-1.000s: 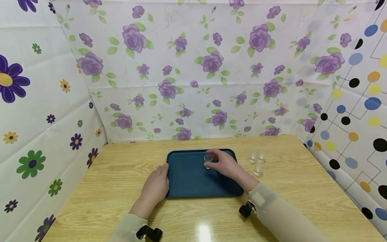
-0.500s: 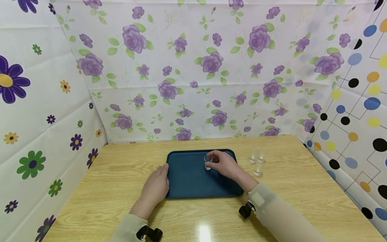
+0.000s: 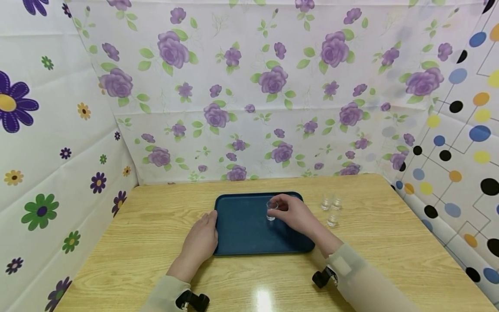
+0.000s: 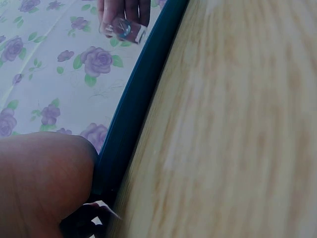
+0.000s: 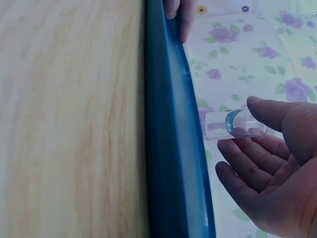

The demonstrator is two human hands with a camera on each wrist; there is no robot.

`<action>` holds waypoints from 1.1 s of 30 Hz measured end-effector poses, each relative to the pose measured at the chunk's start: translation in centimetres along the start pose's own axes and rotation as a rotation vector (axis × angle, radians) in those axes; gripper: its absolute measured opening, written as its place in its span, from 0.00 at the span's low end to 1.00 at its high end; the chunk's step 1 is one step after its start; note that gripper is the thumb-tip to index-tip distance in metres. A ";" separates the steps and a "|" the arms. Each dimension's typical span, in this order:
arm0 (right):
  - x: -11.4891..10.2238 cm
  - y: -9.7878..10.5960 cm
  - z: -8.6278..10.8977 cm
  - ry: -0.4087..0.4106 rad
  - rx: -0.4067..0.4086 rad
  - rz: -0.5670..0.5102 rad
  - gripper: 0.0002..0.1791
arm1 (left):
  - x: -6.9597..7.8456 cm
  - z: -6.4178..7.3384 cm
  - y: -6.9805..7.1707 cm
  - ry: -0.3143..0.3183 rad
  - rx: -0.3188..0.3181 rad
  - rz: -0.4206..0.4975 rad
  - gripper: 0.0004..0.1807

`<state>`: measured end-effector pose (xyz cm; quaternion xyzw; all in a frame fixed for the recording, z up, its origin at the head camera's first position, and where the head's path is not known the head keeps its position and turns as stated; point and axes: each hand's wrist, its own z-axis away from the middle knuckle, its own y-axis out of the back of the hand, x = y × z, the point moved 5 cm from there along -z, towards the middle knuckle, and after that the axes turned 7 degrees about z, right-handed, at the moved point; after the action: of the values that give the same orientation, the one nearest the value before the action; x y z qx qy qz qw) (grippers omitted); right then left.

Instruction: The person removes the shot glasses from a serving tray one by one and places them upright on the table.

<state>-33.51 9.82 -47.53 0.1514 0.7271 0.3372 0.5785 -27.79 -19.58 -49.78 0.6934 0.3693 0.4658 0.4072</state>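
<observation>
A small clear shot glass (image 3: 270, 216) stands upright at the right half of the dark blue tray (image 3: 241, 229), its base right at the tray's surface. My right hand (image 3: 293, 213) pinches it between thumb and fingers, the thumb near the rim in the right wrist view, where the glass (image 5: 218, 124) shows a blue mark. Along the tray's left edge rests my left hand (image 3: 200, 237), fingers fairly straight against the rim. The left wrist view shows the base of this hand (image 4: 44, 178) beside the tray's side (image 4: 130, 106).
On the wooden table (image 3: 370, 242), right of the tray, stand several more clear shot glasses (image 3: 332, 219) in a tight group. A flowered cloth (image 3: 249, 86) hangs behind the table, and other patterned cloths close off both sides. Each wrist carries a small black camera (image 3: 322, 278).
My right hand has shifted slightly to the right and toward me, with the shot glass in its fingers. The left hand and the tray have stayed put.
</observation>
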 end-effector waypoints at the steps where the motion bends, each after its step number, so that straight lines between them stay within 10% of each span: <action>1: -0.1 0.2 0.2 -0.001 -0.001 -0.003 0.18 | 0.0 0.0 0.0 0.000 0.001 0.000 0.28; 33: 2.2 8.3 6.1 -0.038 0.065 0.051 0.24 | 0.0 0.0 0.1 -0.010 -0.006 -0.007 0.28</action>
<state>-29.83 19.16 -44.26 0.1951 0.7226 0.3252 0.5780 -27.74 -19.64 -49.70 0.6932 0.3683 0.4620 0.4128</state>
